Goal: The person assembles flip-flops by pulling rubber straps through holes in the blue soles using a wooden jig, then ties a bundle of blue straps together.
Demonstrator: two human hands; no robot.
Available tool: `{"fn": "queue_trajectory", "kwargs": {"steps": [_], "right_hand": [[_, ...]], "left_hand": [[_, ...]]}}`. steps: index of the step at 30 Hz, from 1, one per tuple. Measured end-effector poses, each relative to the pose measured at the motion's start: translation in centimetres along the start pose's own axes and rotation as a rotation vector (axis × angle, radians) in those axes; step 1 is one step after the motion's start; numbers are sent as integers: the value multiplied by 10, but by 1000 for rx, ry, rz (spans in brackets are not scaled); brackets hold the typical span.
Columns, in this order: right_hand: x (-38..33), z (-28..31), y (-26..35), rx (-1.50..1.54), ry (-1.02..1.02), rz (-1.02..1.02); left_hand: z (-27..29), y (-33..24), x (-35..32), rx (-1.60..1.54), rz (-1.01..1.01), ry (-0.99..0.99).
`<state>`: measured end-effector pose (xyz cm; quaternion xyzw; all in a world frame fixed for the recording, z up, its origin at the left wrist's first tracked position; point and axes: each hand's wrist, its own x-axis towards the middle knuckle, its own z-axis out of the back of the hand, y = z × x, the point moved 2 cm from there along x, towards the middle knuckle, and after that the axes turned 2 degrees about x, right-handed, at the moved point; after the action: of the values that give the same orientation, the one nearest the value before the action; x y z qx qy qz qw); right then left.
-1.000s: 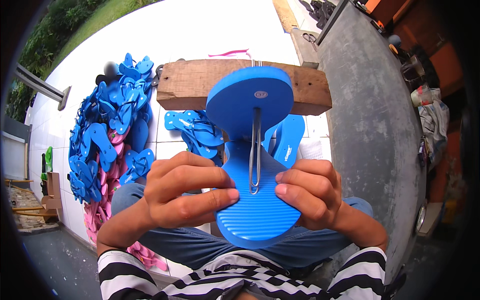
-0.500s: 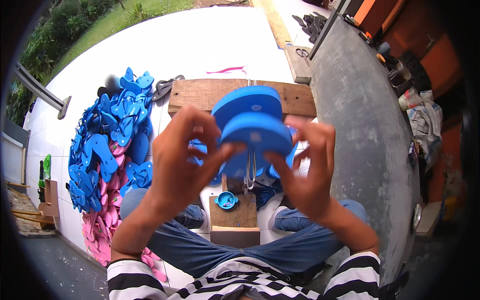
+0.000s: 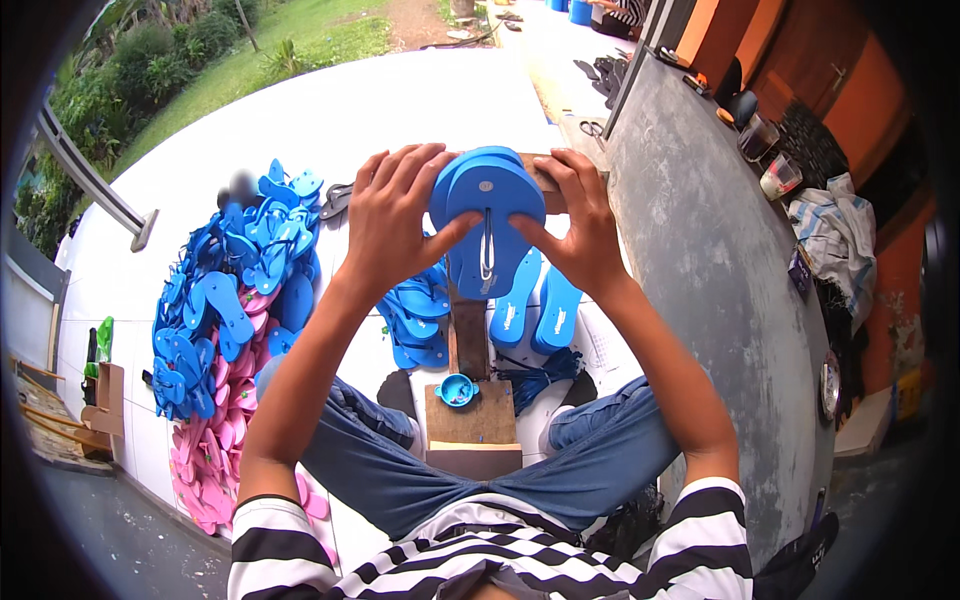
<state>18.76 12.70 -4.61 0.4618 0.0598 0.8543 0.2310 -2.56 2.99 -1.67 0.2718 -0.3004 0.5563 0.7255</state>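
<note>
White tiles [image 3: 400,105] stretch wide toward 12 o'clock, grey slab [image 3: 690,210] at 3; left hand [image 3: 402,215], right hand [image 3: 580,222] grip glossless, rounded blue sole [image 3: 505,202], fingers half-curled

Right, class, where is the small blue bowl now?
In the head view, the bowl sits below and slightly left of centre, on the wooden board, left of the dark blue bundle.

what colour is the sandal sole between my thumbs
The sandal sole is bright blue, best seen in the head view.

Smooth matt sole [image 3: 508,190], shiny metal wire [image 3: 487,264], rough wooden board [image 3: 492,410]
</note>
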Motion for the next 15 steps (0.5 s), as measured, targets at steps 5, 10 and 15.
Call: {"fn": "queue_trajectory", "kwargs": {"steps": [5,10,15], "right_hand": [[-7,-7,-2,52,-100,-22],[-12,-14,0,182,-152,-80],[-38,-26,-5,238,-233,-70]], "left_hand": [[-7,-7,-2,20,48,-96],[-21,-11,-12,-32,157,-148],[-41,-21,-47,-91,283,-172]]}}
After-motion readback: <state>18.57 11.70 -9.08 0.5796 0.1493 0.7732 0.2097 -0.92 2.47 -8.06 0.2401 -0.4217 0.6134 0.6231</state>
